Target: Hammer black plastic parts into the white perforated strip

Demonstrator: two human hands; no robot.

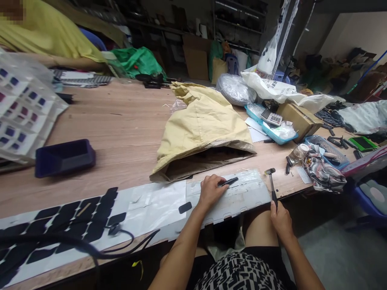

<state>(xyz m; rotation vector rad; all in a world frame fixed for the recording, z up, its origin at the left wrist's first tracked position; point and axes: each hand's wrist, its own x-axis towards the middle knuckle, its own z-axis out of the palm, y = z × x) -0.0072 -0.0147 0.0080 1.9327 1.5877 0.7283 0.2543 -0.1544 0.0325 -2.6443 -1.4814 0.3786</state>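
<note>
My left hand (212, 190) rests on a pale board (250, 193) at the table's front edge. Its fingers are closed on a slim black object (230, 181), pointing right; I cannot make out its exact kind. In my right hand (281, 219) is a small hammer (272, 186), gripped by its black handle, its head up and just beyond the board's right edge. A black rounded patch (185, 208) lies left of my left hand. Beyond the board a yellow cloth sack (208, 125) lies with its dark mouth facing me.
Rows of black patches (77, 213) lie on a white sheet at left, with dark cables across them. A dark blue tray (65, 157) stands behind. At right are a calculator (271, 117), a cardboard box (299, 119) and a blue basket (328, 149). Another person in yellow (51, 32) sits at far left.
</note>
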